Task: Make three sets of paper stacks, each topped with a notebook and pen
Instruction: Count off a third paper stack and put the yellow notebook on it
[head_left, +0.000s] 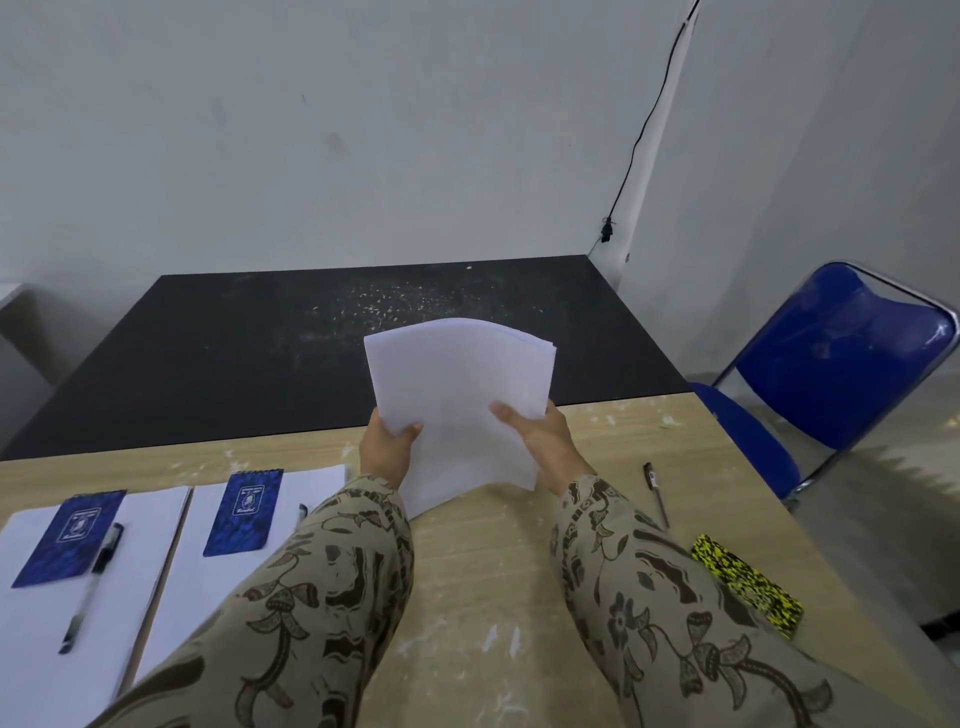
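We hold paper stack (457, 389) w/ left hand (387, 449) & right hand (548, 441), fingers (503, 413) pinching its edges. Pen (655, 493) lies right of fingers.

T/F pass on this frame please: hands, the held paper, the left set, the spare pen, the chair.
1. The left hand and right hand both hold the paper stack. True.
2. That stack lies flat on the wooden table. False: it is held up at a tilt.
3. The far-left stack carries a blue notebook and the left pen. True.
4. The loose pen lies on the yellow-black notebook. False: it lies on bare wood, apart from it.
5. The folding chair is red. False: it is blue.
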